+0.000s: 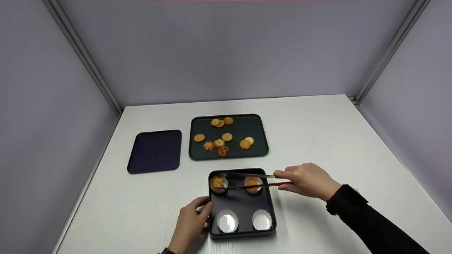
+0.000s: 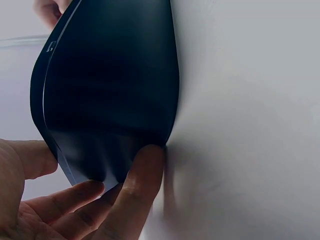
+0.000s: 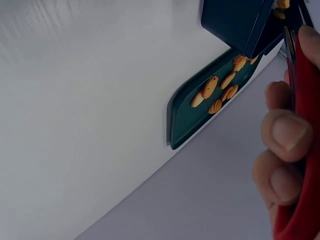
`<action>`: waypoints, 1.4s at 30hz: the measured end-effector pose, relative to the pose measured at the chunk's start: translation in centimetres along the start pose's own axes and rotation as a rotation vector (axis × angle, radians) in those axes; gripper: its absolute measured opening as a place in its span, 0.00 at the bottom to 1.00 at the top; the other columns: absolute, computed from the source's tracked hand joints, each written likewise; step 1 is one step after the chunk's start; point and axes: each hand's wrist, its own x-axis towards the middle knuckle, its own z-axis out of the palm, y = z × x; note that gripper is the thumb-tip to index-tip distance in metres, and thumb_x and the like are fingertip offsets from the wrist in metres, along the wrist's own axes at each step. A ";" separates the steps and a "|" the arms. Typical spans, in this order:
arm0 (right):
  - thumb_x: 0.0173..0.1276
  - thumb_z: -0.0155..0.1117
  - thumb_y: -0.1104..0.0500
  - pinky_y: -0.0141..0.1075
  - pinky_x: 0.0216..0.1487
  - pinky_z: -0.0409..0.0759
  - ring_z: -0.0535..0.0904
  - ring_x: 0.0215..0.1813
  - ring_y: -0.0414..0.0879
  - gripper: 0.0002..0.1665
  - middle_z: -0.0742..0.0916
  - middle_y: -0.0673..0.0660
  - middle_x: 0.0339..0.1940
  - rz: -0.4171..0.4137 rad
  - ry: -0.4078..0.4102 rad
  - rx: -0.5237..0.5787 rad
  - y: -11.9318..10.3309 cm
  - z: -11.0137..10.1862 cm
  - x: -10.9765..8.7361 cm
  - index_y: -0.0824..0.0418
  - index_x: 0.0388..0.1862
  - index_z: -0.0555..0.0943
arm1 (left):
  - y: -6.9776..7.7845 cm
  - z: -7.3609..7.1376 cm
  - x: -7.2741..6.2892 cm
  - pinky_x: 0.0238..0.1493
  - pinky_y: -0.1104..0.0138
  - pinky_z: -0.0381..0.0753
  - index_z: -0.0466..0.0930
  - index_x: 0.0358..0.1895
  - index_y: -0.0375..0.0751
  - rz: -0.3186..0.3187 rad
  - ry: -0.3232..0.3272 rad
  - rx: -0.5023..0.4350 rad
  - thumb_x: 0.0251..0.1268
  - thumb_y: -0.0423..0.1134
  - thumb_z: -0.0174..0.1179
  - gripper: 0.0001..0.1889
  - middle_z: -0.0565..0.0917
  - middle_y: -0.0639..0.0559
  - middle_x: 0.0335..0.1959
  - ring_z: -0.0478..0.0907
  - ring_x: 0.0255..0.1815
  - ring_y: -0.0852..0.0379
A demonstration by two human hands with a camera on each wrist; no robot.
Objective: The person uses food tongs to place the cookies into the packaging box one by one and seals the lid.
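My right hand (image 1: 305,179) grips a pair of tongs (image 1: 243,175) with red handles (image 3: 310,150). The tongs reach leftward across a dark square box (image 1: 240,206), their tips at a swirled cookie (image 1: 217,182) in the far-left paper cup. Whether the tips pinch that cookie, I cannot tell. Another swirled cookie (image 1: 253,183) sits in the far-right cup, partly behind the tongs. Two white paper cups, one near left (image 1: 227,221) and one near right (image 1: 262,220), show their bottoms. At the box's left wall, my left hand (image 1: 192,220) holds on with thumb and fingers (image 2: 145,175).
Beyond the box lies a dark green tray (image 1: 243,127) with several cookies and a pretzel (image 1: 223,151). A flat dark purple tray (image 1: 154,151) is to its left. White table surface (image 1: 317,134) surrounds them, with grey walls (image 1: 226,53) at the back and sides.
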 end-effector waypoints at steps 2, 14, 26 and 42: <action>0.61 0.77 0.47 0.26 0.21 0.60 0.61 0.19 0.32 0.18 0.72 0.40 0.20 0.004 0.000 0.002 0.1 0.0 -0.1 0.48 0.37 0.75 | 0.1 0.0 0.0 0.37 0.61 0.85 0.81 0.62 0.38 -0.003 -0.001 -0.003 0.77 0.47 0.59 0.20 0.86 0.43 0.56 0.85 0.33 0.59; 0.61 0.78 0.49 0.26 0.21 0.61 0.61 0.20 0.31 0.17 0.73 0.39 0.20 -0.010 0.039 0.028 0.3 -0.5 -0.3 0.48 0.37 0.76 | 0.2 0.0 -0.2 0.31 0.65 0.84 0.81 0.62 0.37 0.016 0.014 -0.035 0.76 0.47 0.60 0.21 0.85 0.42 0.56 0.84 0.32 0.59; 0.63 0.78 0.51 0.25 0.22 0.69 0.69 0.21 0.28 0.17 0.79 0.39 0.24 -0.019 0.086 0.075 0.8 -1.4 -0.7 0.48 0.48 0.83 | 0.1 -0.1 -0.2 0.28 0.65 0.84 0.81 0.62 0.37 0.009 -0.008 -0.067 0.76 0.47 0.60 0.21 0.85 0.41 0.57 0.84 0.33 0.57; 0.60 0.80 0.52 0.31 0.20 0.68 0.68 0.20 0.34 0.18 0.77 0.43 0.20 0.184 0.134 -0.043 1.9 -1.9 0.1 0.51 0.44 0.82 | -0.1 0.0 -0.1 0.27 0.65 0.85 0.80 0.63 0.38 -0.016 -0.016 -0.086 0.76 0.47 0.60 0.21 0.85 0.41 0.57 0.84 0.32 0.55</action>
